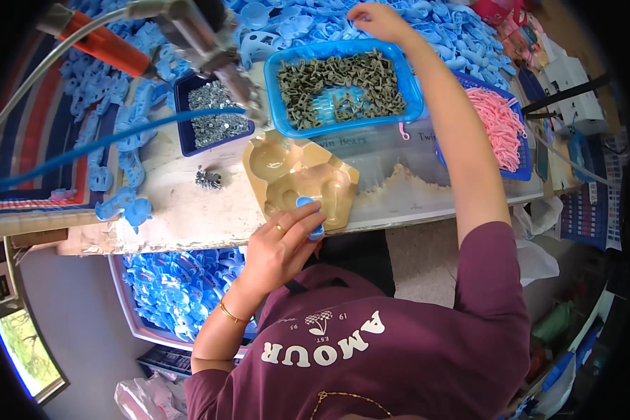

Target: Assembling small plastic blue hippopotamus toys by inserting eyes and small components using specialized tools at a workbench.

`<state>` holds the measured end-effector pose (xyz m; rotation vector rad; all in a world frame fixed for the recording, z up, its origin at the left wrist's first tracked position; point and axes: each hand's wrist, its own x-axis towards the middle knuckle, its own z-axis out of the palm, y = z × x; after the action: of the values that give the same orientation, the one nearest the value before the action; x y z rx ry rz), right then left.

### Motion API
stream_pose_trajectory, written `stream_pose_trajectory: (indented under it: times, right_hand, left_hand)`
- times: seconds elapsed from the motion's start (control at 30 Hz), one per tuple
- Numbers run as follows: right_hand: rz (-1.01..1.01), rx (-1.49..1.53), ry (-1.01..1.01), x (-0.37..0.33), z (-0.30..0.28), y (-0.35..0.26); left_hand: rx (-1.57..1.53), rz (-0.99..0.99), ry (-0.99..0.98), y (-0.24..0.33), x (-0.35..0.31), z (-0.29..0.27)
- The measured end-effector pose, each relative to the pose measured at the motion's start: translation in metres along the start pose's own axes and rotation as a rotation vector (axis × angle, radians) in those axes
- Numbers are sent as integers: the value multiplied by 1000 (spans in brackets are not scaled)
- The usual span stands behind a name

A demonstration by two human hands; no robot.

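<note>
My left hand [276,246] is closed around a small blue plastic part [309,218], at the near edge of a tan moulded block [269,162] with rounded hollows. The block lies on the worktop. My right arm stretches far forward, and my right hand [381,21] is at a large heap of blue plastic parts [448,38]. Its fingers are curled in, and what they hold, if anything, is hidden. Beneath that forearm sits a blue tray [276,115] of small dark olive pieces [371,73].
A dark blue bin [186,136] of metal screws stands left of the tray, under a metal machine head [220,66] with hoses. Pink pieces [493,126] fill a basket at right. Loose screws [208,178] lie on the worktop [168,210]. Below is a crate of blue parts [182,287].
</note>
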<state>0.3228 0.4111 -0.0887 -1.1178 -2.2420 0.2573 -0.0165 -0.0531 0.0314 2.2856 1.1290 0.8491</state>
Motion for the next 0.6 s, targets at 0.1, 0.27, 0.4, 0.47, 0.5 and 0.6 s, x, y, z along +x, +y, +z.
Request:
stream_pose_trajectory:
  times: [0.1, 0.27, 0.4, 0.47, 0.5, 0.6]
  right_hand:
    - [-160, -285, 16, 25, 34, -30]
    - [51, -108, -71, 38, 14, -88]
    - [343, 398, 266, 26, -19, -93]
    - [293, 620, 271, 13, -37, -83]
    - [330, 617, 247, -2, -52, -76]
    - [392, 615, 108, -39, -85, -93]
  left_hand:
    - [23, -9, 15, 1, -2, -2]
    - [86, 20, 22, -2, -8, -6]
    - [119, 32, 37, -12, -16, -4]
    - [228, 50, 66, -17, -17, -1]
    - [226, 16, 32, -18, -18, 0]
    - [349, 76, 10, -31, -19, 6]
